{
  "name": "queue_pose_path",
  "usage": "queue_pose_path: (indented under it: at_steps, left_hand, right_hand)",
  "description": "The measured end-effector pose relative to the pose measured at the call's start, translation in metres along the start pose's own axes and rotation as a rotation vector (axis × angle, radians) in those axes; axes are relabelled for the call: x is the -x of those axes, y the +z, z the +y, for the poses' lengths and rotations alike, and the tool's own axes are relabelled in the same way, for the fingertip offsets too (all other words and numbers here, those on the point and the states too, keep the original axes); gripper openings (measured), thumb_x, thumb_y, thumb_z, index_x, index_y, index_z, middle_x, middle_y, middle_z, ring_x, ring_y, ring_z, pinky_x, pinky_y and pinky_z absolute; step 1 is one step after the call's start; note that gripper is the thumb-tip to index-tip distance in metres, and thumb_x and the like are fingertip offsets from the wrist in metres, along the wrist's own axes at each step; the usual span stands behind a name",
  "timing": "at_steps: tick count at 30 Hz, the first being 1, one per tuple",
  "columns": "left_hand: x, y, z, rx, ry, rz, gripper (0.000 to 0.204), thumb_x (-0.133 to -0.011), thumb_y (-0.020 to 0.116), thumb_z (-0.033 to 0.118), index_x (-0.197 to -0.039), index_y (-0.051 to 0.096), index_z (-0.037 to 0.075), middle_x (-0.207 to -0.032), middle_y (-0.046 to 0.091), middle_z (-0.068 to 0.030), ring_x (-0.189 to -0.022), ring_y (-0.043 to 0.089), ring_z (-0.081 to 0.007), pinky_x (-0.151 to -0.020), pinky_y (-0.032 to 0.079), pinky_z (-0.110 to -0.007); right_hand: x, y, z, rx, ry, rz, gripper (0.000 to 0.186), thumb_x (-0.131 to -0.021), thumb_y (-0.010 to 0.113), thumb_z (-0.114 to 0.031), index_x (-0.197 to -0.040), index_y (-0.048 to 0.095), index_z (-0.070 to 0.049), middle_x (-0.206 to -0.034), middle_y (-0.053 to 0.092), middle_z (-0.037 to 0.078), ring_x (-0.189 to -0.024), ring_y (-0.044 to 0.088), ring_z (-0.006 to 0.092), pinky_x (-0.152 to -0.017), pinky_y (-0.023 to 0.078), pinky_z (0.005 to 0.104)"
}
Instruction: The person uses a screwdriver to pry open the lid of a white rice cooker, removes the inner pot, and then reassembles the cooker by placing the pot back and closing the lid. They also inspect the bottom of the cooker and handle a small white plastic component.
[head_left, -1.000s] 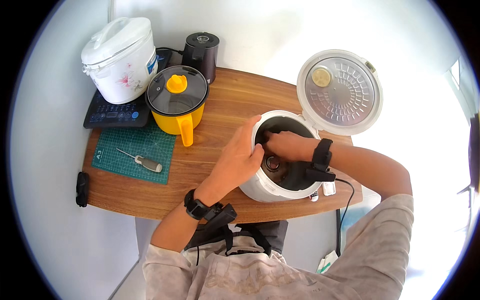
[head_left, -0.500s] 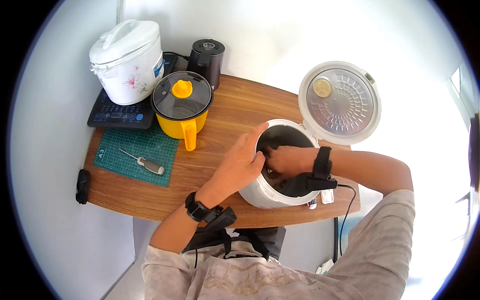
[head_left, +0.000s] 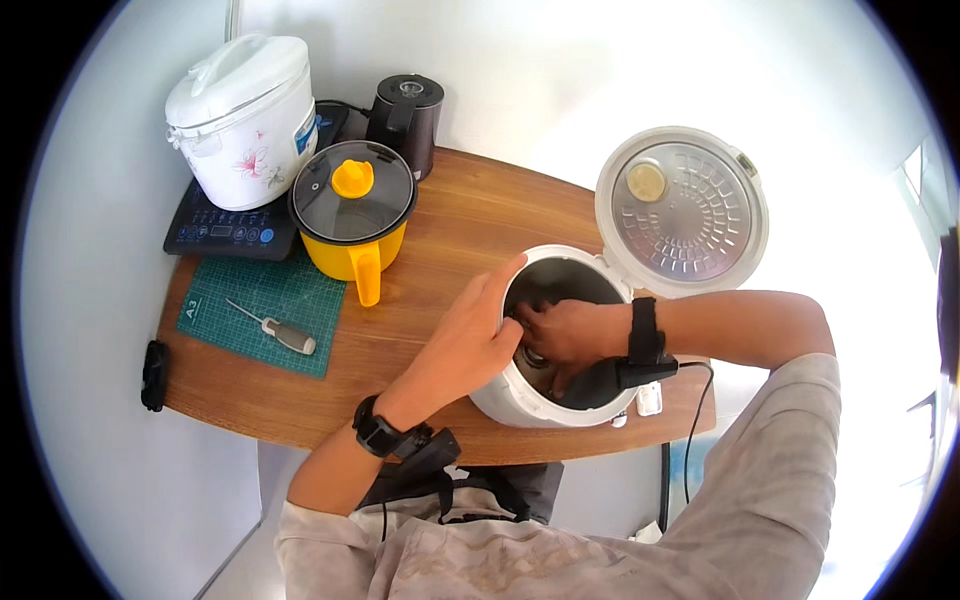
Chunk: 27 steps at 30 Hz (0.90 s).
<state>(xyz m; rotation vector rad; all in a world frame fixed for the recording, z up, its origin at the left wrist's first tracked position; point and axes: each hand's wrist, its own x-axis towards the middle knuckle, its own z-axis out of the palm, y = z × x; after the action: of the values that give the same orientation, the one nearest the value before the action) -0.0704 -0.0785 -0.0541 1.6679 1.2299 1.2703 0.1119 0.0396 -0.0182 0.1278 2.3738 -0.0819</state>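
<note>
The rice cooker [head_left: 483,402] has a white body, stands near the table's front edge and is uncovered, its metal-lined lid [head_left: 690,225] tipped back on the far right side. My left hand [head_left: 465,335] grips the left rim, fingers along the outer wall and thumb over the edge. Down in the dark interior is my right hand [head_left: 580,335]. Its thumb and fingers look spread apart near the bottom, where a small round metal part [head_left: 533,356] shows between them. Some fingertips are lost in shadow, and I see nothing held there.
At the left stand a white flowered rice cooker [head_left: 245,130] on a black induction hob [head_left: 225,230], a yellow pot [head_left: 345,255] with a glass lid, and a dark kettle [head_left: 408,115]. A screwdriver [head_left: 285,332] lies on a green cutting mat [head_left: 230,340]. A cable [head_left: 705,410] hangs from my right wrist.
Inside the cooker my right hand has spread, with its thumb now showing apart from the fingers. My left hand keeps its hold on the rim. The whole view has shifted slightly.
</note>
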Motion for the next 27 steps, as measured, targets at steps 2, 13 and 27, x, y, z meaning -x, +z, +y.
queue_pose_path:
  at_steps: [2, 13, 27]
  left_hand:
    - [0.0, 0.003, 0.001, 0.001, 0.014, 0.011, 0.068, -0.089, 0.051, 0.001, -0.155, 0.037, 0.004, -0.14, 0.052, -0.0271, -0.131, 0.052, -0.042, -0.112, 0.041, -0.045]
    - [-0.001, 0.002, -0.002, 0.002, 0.067, 0.015, 0.066, -0.088, 0.05, -0.002, -0.153, 0.04, 0.002, -0.141, 0.053, -0.0249, -0.132, 0.052, -0.0384, -0.114, 0.04, -0.042]
    - [0.002, 0.008, 0.016, -0.433, 0.128, 0.114, 0.044, -0.092, 0.058, 0.004, -0.136, 0.057, 0.006, -0.14, 0.054, -0.0225, -0.132, 0.053, -0.0396, -0.113, 0.04, -0.047]
  right_hand:
    - [-0.002, 0.009, -0.001, 0.044, 0.011, 0.026, 0.11, -0.063, 0.09, -0.054, -0.142, 0.046, 0.01, -0.14, 0.043, 0.042, -0.107, 0.065, 0.0522, -0.093, 0.057, 0.0485]
    - [0.0, 0.007, 0.003, 0.003, -0.003, 0.08, 0.103, -0.063, 0.087, -0.053, -0.14, 0.052, 0.007, -0.131, 0.052, 0.037, -0.101, 0.069, 0.0469, -0.09, 0.058, 0.0478]
    - [0.096, -0.033, -0.008, -0.39, 0.142, 0.436, 0.035, -0.096, 0.069, -0.03, -0.117, 0.062, -0.003, -0.108, 0.066, 0.018, -0.092, 0.068, 0.0374, -0.084, 0.054, 0.0471]
